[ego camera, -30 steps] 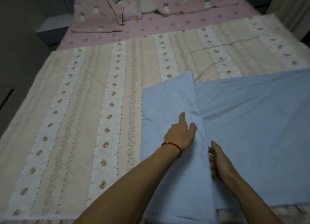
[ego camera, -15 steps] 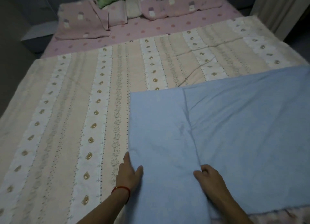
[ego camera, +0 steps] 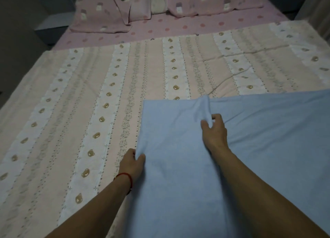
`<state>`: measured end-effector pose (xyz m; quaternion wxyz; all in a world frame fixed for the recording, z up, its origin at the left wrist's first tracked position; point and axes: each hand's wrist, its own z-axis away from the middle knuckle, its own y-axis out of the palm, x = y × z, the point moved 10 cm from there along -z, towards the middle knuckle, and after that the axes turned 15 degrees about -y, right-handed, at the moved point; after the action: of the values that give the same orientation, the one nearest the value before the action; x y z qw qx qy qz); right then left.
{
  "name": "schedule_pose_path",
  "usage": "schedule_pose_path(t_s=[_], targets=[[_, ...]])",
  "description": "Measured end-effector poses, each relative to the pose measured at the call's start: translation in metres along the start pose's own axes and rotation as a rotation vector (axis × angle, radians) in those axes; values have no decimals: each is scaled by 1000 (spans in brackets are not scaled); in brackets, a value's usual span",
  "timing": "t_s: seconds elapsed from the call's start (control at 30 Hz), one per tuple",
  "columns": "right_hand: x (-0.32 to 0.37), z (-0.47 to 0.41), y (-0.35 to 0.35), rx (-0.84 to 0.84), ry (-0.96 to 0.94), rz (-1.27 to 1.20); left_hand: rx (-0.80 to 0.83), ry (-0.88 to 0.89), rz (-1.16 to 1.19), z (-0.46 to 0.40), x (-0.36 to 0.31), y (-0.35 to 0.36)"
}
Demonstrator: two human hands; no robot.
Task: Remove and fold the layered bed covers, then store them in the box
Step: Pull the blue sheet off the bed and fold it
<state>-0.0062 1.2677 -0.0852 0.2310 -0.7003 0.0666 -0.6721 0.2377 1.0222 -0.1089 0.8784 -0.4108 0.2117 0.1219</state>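
Presently, left hand (ego camera: 132, 163) pinches the folded light-blue fabric cover's (ego camera: 178, 175) left edge; right hand (ego camera: 214, 130) pinches its raised far fold.

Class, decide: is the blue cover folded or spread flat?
Partly folded: the blue cover has a flap doubled over, gripped by the left hand and right hand.

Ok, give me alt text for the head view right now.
Both hands grip a blue cover lying on a striped bear-print cover: the left hand pinches its left edge, the right hand a raised ridge mid-cloth. Pink pillows lie beyond.
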Motion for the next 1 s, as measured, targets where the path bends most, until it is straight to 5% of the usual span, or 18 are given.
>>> schedule_pose_path(t_s=[0.13, 0.37, 0.63, 0.83, 0.9, 1.0], targets=[[49, 5, -1, -69, -354, 65, -50, 28, 72, 2, -3, -6], [-39, 20, -4, 145, 141, 9, 65, -52, 2, -5, 16, 8], [-60, 229, -50, 204, 211, 54, 422, -101, 100, 59, 109, 18], [-67, 280, -74, 254, 244, 316, 343, -99, 96, 119, 170, 16], [-53, 271, -75, 324, 133, 659, 275, -77, 2, 121, 170, 11], [-5, 243, -46, 211, -304, 865, 126, -20, -119, 114, 145, -8]])
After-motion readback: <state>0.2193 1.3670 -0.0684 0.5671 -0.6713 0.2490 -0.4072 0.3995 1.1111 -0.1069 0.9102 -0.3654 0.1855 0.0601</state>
